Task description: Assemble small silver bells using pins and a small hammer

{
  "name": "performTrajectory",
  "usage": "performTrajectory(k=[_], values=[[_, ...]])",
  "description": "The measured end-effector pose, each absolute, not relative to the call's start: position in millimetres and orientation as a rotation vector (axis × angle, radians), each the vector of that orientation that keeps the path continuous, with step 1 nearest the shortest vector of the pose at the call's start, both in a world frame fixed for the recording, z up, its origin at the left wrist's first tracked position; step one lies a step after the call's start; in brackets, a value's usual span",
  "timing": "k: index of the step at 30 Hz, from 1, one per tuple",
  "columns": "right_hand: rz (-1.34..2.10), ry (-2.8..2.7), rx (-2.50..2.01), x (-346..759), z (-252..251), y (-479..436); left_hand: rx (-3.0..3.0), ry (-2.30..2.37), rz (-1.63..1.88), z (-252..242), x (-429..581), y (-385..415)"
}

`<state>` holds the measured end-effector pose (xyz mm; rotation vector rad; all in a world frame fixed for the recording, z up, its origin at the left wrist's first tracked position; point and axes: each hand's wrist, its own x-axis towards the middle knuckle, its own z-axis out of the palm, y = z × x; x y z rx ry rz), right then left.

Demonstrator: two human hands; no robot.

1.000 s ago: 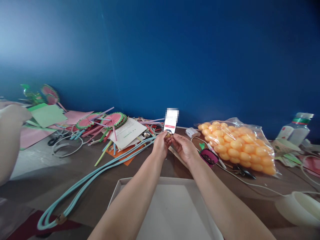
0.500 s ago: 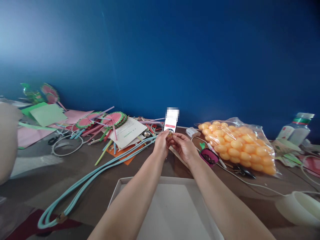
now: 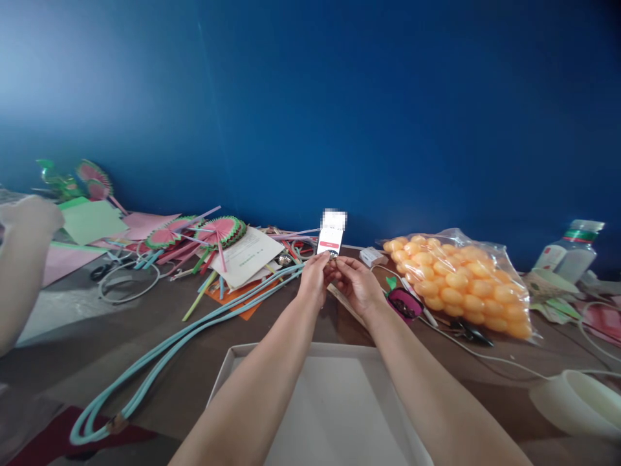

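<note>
My left hand (image 3: 315, 275) and my right hand (image 3: 358, 279) meet over the far part of the table, fingertips pinched together. Between them is a small shiny metallic ball (image 3: 332, 255), mostly covered by the fingers. A lit phone (image 3: 330, 234) stands upright just behind the fingertips, its upper screen blurred out. Left of my hands lies a similar shiny silver ball (image 3: 284, 259). Light-blue cords (image 3: 194, 338) run from beside my left wrist toward the lower left. Below my forearms sits a white shallow tray (image 3: 339, 353).
A bag of orange balls (image 3: 456, 281) lies right, near a small purple box (image 3: 406, 304), a bottle (image 3: 567, 252) and a white tape roll (image 3: 577, 402). Watermelon paper fans (image 3: 223, 233), papers (image 3: 255, 255) and a white ring (image 3: 129, 282) lie left. Another person's arm (image 3: 22, 272) reaches in.
The other person's arm at the left has shifted, bringing its hand into view. My hands stay nearly in place, with the metallic ball showing slightly differently between my fingertips.
</note>
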<state>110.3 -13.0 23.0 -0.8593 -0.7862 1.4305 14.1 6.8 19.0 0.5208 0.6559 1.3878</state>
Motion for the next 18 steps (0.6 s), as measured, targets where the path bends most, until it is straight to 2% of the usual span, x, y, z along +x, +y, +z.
performTrajectory(k=[18], values=[[1.536,-0.762,-0.788,113.7,26.6,-13.2,0.514,0.699,1.426,23.9,15.0,3.5]])
